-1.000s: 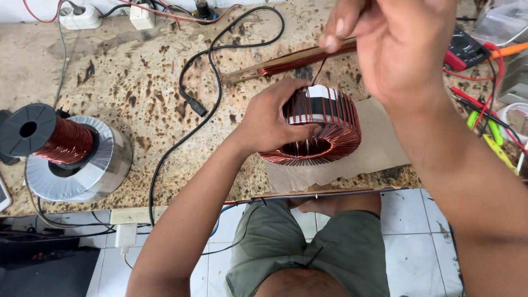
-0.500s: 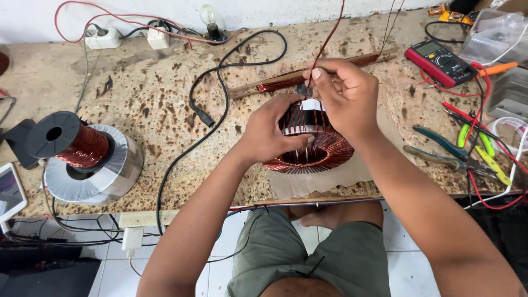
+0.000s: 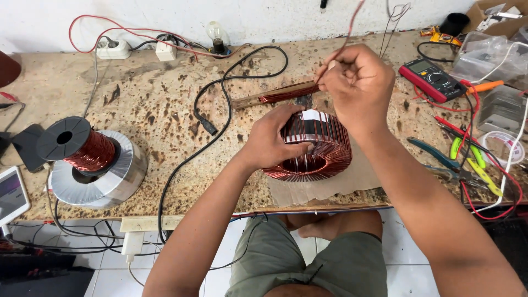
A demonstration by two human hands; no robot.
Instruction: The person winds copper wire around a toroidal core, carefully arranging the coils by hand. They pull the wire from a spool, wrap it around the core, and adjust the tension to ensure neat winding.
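Speckled workbench [image 3: 165, 110] fills the view; paper [image 3: 330, 184] lies under the wound ring coil [image 3: 316, 148] near its front edge. Your left hand [image 3: 269, 140] grips the coil's near side, fingers curled over the rim. Your right hand [image 3: 357, 82], lower than a second ago, now pinches the copper wire [image 3: 349, 33] tight above the coil: the turn is being drawn snug.

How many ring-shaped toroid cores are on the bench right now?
2. One copper-wound toroid sits on brown paper at the bench front, steadied by the left hand. One grey-wrapped toroid lies at the left, with a spool of copper wire on it.
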